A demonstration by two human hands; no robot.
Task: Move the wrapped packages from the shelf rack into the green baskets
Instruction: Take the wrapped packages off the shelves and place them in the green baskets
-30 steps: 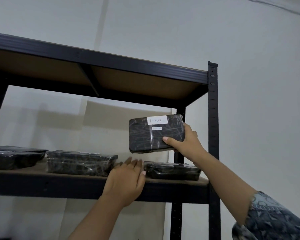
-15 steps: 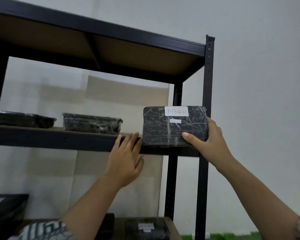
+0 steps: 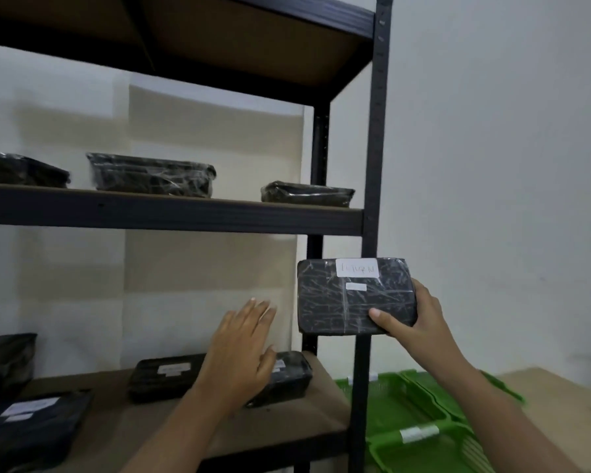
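The right hand [image 3: 420, 322] grips a black wrapped package [image 3: 348, 302] at its lower right corner, thumb across the front. It holds the package upright in the air, right of centre, in front of the shelf rack [image 3: 377, 131]. A white handwritten label [image 3: 357, 268] sits near the package's top edge.

The left hand [image 3: 243, 349] hovers at lower centre, fingers straight, holding nothing. Just behind it on the lower shelf [image 3: 304, 418] lie a labelled package [image 3: 164, 377] and another, partly hidden package [image 3: 290, 373].

On the middle shelf [image 3: 185, 213], across the upper left, rest a large package [image 3: 151, 175] and a flatter package [image 3: 307, 192].

The green baskets [image 3: 417, 404] sit at lower right beside the rack, against a pale wooden surface [image 3: 560, 397].
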